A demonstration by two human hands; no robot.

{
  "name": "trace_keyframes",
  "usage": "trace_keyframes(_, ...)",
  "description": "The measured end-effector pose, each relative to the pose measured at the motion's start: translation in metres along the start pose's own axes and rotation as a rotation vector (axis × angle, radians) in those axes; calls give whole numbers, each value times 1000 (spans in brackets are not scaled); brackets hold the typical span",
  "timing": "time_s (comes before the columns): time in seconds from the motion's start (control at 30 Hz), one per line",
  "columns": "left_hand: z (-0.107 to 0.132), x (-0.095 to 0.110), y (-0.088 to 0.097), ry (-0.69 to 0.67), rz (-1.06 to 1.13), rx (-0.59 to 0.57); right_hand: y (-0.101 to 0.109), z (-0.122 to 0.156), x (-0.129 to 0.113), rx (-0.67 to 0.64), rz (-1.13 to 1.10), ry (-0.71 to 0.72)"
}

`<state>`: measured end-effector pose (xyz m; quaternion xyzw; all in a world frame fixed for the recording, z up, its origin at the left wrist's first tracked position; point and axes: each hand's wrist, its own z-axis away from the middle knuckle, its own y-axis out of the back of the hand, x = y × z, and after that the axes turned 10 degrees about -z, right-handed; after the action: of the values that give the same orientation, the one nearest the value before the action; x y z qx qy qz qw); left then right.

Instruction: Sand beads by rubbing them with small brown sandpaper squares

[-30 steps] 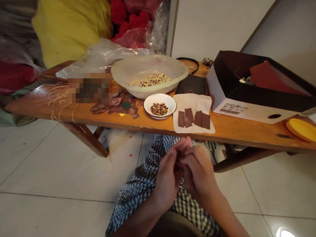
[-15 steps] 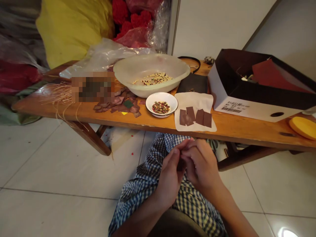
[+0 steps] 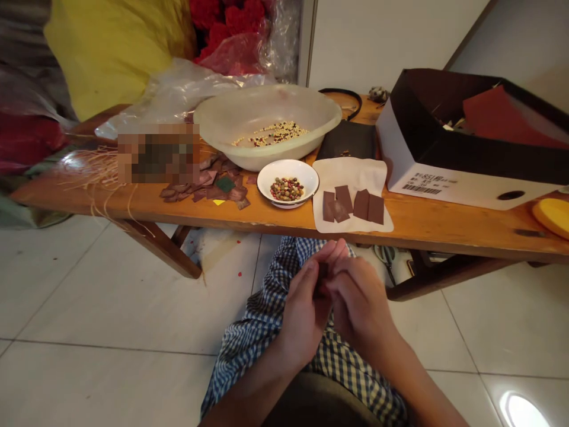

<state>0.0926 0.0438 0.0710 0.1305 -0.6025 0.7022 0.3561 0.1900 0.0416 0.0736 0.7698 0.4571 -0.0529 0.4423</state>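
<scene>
My left hand (image 3: pixel 304 302) is closed, with its thumb over a small dark brown piece (image 3: pixel 324 271), of which only a part shows. My right hand (image 3: pixel 362 296) meets it above the lap, its thumb and fingertips pinched together at that same piece. Just beyond the hands, on the bench, a white cloth (image 3: pixel 351 172) carries several flat brown squares (image 3: pixel 376 209). Beside it stands a small white dark-rimmed bowl (image 3: pixel 267 178) of mixed-colour beads (image 3: pixel 287 190). Between my fingers the detail of the piece is hidden.
The wooden bench (image 3: pixel 262 220) crosses in front of my knees. On it are a large pale basin (image 3: pixel 213 136) with beads, a pile of brown scraps (image 3: pixel 208 184), straw-like strands (image 3: pixel 89 169), a black pouch (image 3: pixel 349 141) and an open box (image 3: pixel 448 184). Scissors (image 3: pixel 386 256) show beneath.
The view has shifted slightly. My right fingers have drawn a little apart from the left fingertips, and more of the brown piece shows. Scissors have come into clearer view under the bench.
</scene>
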Motion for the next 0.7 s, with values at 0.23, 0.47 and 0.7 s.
trace_keyframes(0.23,-3,-1,0,12,39,-17,1,1,3,-16,8,-7)
trace_keyframes(0.47,-5,3,-4,13,58,-19,1,6,-1,-59,-13,-5)
trace_keyframes(0.7,-7,5,-7,-67,67,-49,8,3,-4,38,-119,-20)
